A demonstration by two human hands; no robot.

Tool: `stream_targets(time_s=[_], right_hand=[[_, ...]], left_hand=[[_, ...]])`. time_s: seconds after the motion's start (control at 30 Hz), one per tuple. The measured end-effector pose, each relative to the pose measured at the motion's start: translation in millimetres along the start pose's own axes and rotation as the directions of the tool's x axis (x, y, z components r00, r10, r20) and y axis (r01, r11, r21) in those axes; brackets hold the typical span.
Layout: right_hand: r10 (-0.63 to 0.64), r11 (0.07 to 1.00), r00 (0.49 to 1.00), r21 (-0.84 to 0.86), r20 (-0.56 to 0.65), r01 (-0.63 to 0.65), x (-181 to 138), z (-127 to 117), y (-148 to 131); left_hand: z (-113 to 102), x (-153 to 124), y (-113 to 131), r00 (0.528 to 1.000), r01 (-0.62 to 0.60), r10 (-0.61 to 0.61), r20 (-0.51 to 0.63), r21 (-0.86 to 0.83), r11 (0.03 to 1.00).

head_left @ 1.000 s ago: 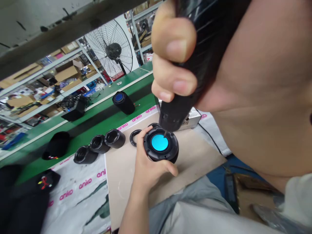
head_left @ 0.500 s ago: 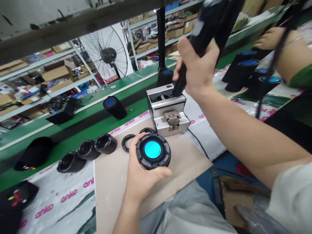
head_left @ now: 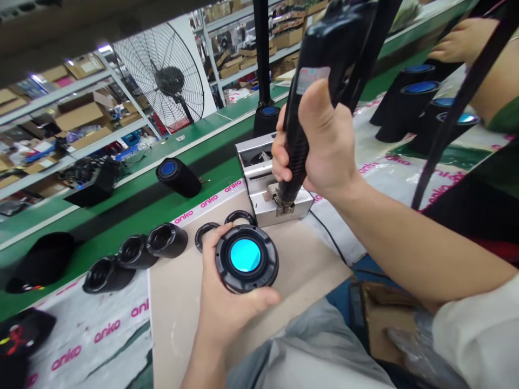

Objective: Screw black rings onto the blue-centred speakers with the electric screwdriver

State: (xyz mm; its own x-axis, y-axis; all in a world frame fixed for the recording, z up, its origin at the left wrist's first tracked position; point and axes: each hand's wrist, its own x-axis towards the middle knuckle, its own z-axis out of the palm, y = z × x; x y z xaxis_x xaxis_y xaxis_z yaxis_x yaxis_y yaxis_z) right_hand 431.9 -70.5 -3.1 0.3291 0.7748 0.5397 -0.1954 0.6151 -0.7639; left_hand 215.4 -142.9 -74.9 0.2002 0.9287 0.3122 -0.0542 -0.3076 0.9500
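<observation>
My left hand (head_left: pixel 227 302) is wrapped round a black round speaker body (head_left: pixel 246 258) with a bright blue centre, held upright on a tan board (head_left: pixel 308 265). My right hand (head_left: pixel 320 146) grips a black electric screwdriver (head_left: pixel 320 70) that hangs from above. Its tip touches the front of a silver metal screw feeder box (head_left: pixel 267 189) behind the speaker. Two black rings (head_left: pixel 203 233) lie on the board beside the speaker.
Three black cylindrical housings (head_left: pixel 133 254) lie in a row at the left. A finished speaker (head_left: pixel 178 177) lies on the green conveyor belt (head_left: pixel 121 210). Several tall black speakers (head_left: pixel 409 102) stand at the right near another person's hand (head_left: pixel 454 43). A large fan (head_left: pixel 162 75) stands behind.
My right hand carried the screwdriver from the speaker's rim back to the silver box, then lowered its tip to the box's front. My left hand kept its hold on the speaker.
</observation>
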Motion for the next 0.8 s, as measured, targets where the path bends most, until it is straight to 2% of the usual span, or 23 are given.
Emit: stream_targets(time_s=[0.1, 0.2, 0.3, 0.37, 0.4, 0.53, 0.7, 0.8], right_hand=[[0.097, 0.995, 0.994, -0.006, 0.052, -0.097, -3, -6, 4], [0.148, 0.989, 0.987, -0.016, 0.063, -0.148, -7, -6, -4], [-0.025, 1.0, 0.999, 0.01, -0.02, 0.025, -7, 1, -20], [-0.152, 0.988, 0.985, 0.0, -0.086, 0.153, -5, 8, -25], [-0.174, 0.985, 0.98, -0.009, -0.094, 0.174, -4, 10, -26], [-0.049, 0.999, 0.999, 0.002, -0.021, 0.049, -5, 12, -15], [-0.029, 0.999, 0.999, 0.013, -0.046, 0.029, -8, 5, -3], [0.08, 0.997, 0.997, -0.014, -0.018, -0.08, -8, 1, -4]], left_hand=[[0, 1, 1, 1.0, -0.007, 0.007, 0.01, 0.0, 1.0], [0, 1, 1, 1.0, -0.004, 0.004, 0.016, 0.004, 1.0], [0, 1, 1, 1.0, -0.004, 0.004, 0.024, -0.002, 1.0], [0, 0, 0, 1.0, 0.001, -0.001, 0.016, -0.009, 1.0], [0, 0, -1, 1.0, 0.007, -0.007, 0.01, -0.012, 1.0], [0, 1, -1, 1.0, 0.024, -0.024, 0.016, -0.005, 1.0], [0, 1, 0, 0.999, 0.029, -0.029, 0.017, 0.011, 1.0], [0, 0, -1, 0.999, 0.047, -0.047, 0.009, 0.019, 0.999]])
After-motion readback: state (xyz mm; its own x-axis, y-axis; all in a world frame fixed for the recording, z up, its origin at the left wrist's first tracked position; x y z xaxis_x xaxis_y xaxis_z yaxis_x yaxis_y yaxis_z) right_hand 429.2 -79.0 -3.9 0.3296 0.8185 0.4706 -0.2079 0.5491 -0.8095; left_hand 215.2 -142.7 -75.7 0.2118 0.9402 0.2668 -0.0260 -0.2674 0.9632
